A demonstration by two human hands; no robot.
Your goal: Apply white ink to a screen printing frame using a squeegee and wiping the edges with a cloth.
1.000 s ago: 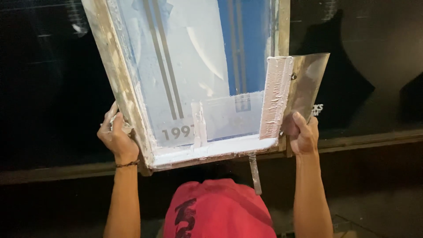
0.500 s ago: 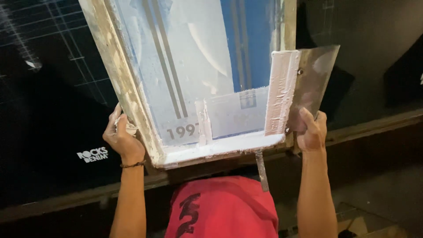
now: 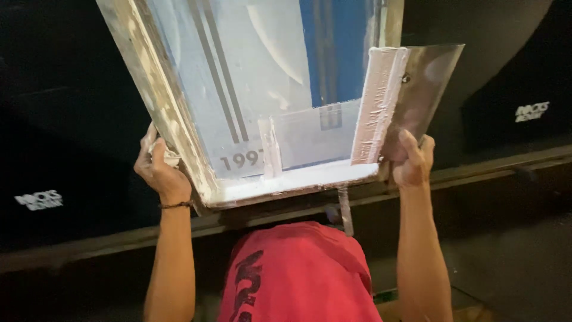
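Since the earlier frames the dark background has slid leftward and the screen-printing frame [image 3: 196, 113] with both hands sits slightly higher in view; the holds themselves are unchanged.

The frame is raised and tilted, its near edge lowest, above a red cloth [image 3: 298, 274] with black markings. Its wooden border is smeared with whitish residue. The mesh shows pale blue emulsion, two dark stripes, a deep blue panel and grey digits near the lower edge. White ink lies pooled along the near inside edge.

The left hand [image 3: 159, 170] is clenched around the frame's left rail near the lower corner, a wad of white rag pressed between palm and wood. A thin dark band circles that wrist.

The right hand [image 3: 412, 160] grasps a metal squeegee [image 3: 400, 101] by its lower end, thumb across the blade face. The blade leans against the frame's right rail, its inner edge coated in white ink.

A dark printing board [image 3: 71, 119] lies behind, with a wooden ledge [image 3: 488, 167] running beneath.
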